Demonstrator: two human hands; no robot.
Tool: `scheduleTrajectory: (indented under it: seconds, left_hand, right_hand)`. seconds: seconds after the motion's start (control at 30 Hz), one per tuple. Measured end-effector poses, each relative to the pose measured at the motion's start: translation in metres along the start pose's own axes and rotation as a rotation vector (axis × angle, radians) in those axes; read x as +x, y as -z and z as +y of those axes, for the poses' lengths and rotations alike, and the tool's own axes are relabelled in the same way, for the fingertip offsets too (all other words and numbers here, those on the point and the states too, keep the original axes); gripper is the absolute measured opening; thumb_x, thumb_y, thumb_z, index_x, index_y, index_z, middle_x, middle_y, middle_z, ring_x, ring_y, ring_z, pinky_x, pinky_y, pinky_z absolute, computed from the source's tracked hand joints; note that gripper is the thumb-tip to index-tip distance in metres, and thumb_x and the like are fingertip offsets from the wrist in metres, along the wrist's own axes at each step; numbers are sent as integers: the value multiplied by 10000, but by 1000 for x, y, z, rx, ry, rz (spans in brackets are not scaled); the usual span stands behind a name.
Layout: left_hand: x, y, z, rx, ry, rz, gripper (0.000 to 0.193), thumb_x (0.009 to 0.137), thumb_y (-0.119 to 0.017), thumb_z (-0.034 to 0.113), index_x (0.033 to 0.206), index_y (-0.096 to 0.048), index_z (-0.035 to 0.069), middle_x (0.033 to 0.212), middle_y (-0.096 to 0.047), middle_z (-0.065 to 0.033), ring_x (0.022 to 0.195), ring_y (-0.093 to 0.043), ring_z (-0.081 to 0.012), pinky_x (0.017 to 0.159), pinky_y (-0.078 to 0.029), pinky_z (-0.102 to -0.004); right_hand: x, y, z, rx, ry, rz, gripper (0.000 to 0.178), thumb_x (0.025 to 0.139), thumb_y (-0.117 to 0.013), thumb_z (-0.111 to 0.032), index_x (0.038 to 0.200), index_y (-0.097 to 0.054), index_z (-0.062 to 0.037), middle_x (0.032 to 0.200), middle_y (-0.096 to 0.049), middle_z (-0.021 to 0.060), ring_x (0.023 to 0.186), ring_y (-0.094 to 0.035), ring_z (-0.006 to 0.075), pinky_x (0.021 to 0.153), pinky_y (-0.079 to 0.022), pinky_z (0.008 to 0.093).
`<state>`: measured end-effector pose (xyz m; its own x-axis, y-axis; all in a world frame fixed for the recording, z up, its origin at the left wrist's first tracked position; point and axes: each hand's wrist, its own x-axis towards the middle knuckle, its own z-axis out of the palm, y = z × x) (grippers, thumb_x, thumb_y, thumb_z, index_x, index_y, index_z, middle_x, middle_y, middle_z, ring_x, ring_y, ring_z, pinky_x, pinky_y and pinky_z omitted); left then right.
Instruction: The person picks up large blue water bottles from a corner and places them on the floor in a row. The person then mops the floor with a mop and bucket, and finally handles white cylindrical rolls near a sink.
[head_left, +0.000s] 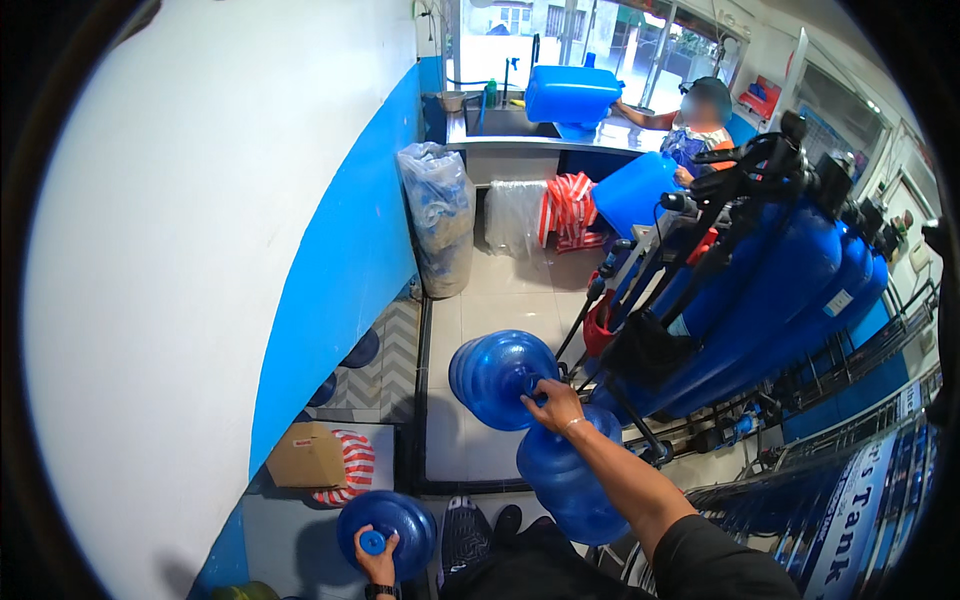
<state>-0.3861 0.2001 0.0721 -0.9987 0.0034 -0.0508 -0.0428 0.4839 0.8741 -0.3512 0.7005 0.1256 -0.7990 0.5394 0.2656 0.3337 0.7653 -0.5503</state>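
Note:
My right hand [553,406] reaches forward and grips the neck of a large round blue water jug [500,375] lying on the tiled floor. A second blue jug [570,475] lies just under my right forearm. My left hand [377,556] is low at the bottom edge, closed around the capped neck of a third blue jug [390,525]. My dark shoes [480,530] show between the jugs.
A white and blue wall [330,260] runs along the left. Tall blue filter tanks [780,290] with pipes fill the right. Another person [700,125] holds a blue container at a steel sink counter [520,135]. A clear bag of bottles [440,215] and a cardboard box [305,455] stand near the wall.

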Motion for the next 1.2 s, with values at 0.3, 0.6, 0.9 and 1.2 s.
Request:
scheduleTrajectory:
  seconds: [0.3,0.6,0.9,1.2]
  left_hand:
    - [149,-150,26,18,-3,-173,586,645,-927,115,1149,-628,108,1059,-679,-103,994,-639,-272,927,-499,-400]
    - [295,-329,13,-28,51,-361,627,570,-969,189,1105,-655,99,1166,-669,-128,1120,-621,-326,999,-481,-431]
    - [390,-456,-41,29,58,-481,656,600,-956,201,1162,-634,100,1285,-605,-133,1236,-551,-323,1077,-426,-433]
    - [451,-574,-76,51,64,-493,616,646,-914,160,1188,-625,107,1318,-604,-130,1251,-554,-337,1077,-431,-446]
  right_hand:
    - [164,-66,37,-8,-133,-1,320,792,-792,-341,828,-675,-45,855,-691,183,811,-675,387,736,-546,449]
    - [352,-215,96,-73,-304,-288,291,820,-736,-345,910,-707,-70,940,-714,214,882,-691,408,812,-553,491]
    - [464,-372,178,-67,-330,-392,300,853,-709,-337,965,-717,-59,937,-728,210,902,-697,403,831,-554,480]
    - [533,-500,240,-55,-204,-532,299,840,-740,-360,1016,-745,-118,999,-728,188,928,-700,376,835,-557,460]
